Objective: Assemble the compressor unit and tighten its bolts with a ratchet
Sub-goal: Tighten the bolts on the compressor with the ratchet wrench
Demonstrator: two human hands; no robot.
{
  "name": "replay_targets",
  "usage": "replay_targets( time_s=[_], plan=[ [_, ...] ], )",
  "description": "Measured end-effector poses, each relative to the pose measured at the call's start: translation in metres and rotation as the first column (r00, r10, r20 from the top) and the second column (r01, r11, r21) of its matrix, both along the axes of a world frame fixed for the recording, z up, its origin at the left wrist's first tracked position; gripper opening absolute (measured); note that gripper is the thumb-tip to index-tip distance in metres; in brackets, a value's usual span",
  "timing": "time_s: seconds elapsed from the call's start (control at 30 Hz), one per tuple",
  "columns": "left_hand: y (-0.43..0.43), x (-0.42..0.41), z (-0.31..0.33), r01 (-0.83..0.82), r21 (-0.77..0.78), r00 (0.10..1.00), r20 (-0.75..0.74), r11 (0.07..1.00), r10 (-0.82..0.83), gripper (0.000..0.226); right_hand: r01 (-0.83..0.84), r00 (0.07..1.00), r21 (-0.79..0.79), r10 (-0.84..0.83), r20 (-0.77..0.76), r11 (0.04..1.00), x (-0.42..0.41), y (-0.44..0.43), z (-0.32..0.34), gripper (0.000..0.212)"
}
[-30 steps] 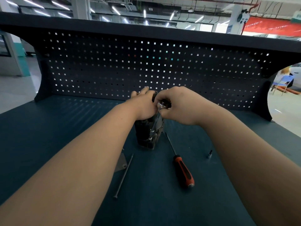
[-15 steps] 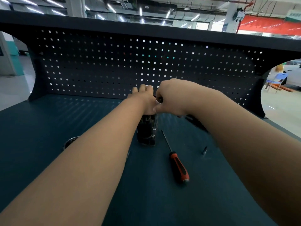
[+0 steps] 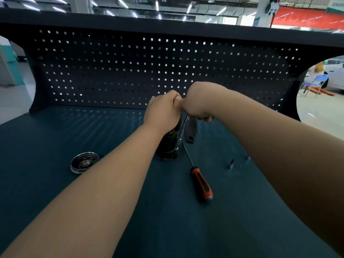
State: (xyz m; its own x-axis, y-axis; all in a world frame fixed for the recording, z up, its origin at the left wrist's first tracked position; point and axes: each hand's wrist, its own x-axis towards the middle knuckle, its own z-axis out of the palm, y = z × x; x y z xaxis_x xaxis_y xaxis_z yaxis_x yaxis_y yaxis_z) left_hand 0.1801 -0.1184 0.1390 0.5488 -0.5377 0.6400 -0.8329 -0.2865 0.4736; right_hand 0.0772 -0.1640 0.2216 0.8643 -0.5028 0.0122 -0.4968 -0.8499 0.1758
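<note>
A: Where's the compressor unit?

B: Upright at the centre of the bench. The left hand is curled over its top, holding it. The right hand, at its 3 o'clock, grips the ratchet, handle hanging down. The bolt is hidden by the hands.

A: How to tighten well?

B: I'd keep the ratchet's head square, brace the unit and swing short strokes. The screwdriver lies at 5 o'clock, a dish at 9.

No writing can be read: the red banner above the pegboard's right end and the green sign beside it are too blurred.
</note>
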Motion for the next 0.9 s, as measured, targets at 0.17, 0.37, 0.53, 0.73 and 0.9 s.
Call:
replay_targets(
  time_s=[0.17,0.37,0.53,0.73,0.9],
  plan=[
    [0.017,0.01,-0.001,0.258,0.307,0.955,0.063,0.916,-0.29,0.03,-0.046,0.999,0.012,0.045,0.014,0.999,0.0,-0.007,-0.001,0.021],
    [0.01,0.001,-0.01,-0.054,0.489,0.952,0.288,0.871,-0.102,0.072,-0.064,0.998,-0.045,0.063,-0.025,0.997,0.01,-0.001,-0.001,0.021],
    [0.001,-0.001,-0.012,-0.101,0.398,0.937,0.346,0.912,-0.047,0.044,-0.07,0.997,-0.081,0.066,-0.045,0.994,0.012,-0.002,-0.001,0.026],
    [-0.004,-0.002,-0.011,-0.08,0.425,0.934,0.349,0.902,-0.082,0.035,-0.192,0.977,-0.04,0.195,0.081,0.981,-0.004,-0.018,0.0,0.029],
    [-0.001,0.005,-0.009,-0.112,0.487,0.947,0.317,0.866,-0.056,0.031,-0.392,0.918,-0.033,0.393,0.049,0.919,-0.013,-0.025,0.004,0.032]
  ],
)
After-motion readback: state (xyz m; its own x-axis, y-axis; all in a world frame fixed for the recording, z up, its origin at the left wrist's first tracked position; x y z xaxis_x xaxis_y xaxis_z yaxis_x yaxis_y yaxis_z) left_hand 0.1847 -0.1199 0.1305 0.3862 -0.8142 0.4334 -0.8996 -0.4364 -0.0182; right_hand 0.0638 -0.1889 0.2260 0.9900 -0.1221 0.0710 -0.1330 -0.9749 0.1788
